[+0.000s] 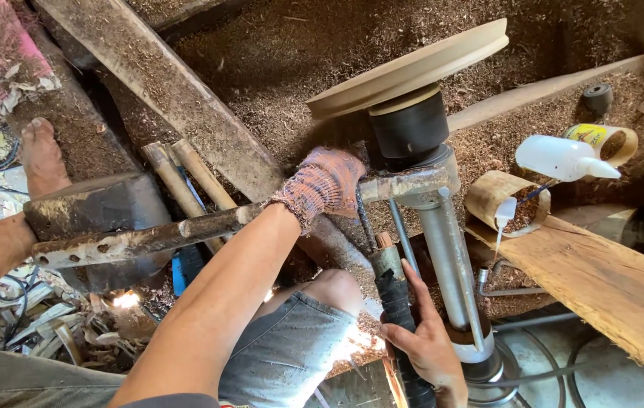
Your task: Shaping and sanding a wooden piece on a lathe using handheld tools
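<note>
A pale wooden disc (pixel 412 68) sits tilted on a black round chuck (pixel 410 128), above ground covered in sawdust. My left hand (pixel 322 181), in a knitted orange-grey glove, is curled over a rusty metal rest bar (pixel 141 240) just left of the chuck. The thin shaft of a turning tool runs up under the glove. My bare right hand (pixel 428 340) grips the tool's black-wrapped handle (pixel 394 291) lower down, beside a grey metal post (pixel 450 257). The tool's tip is hidden behind the glove.
A white squeeze bottle (pixel 560 159) and a yellow tin (pixel 605 140) lie at the right, above a wooden plank (pixel 609 287). A sawdust-covered beam (pixel 156 75) crosses the upper left, with bamboo sticks (pixel 186 174) below it. My bare foot (pixel 39 155) rests at the left near tangled wires.
</note>
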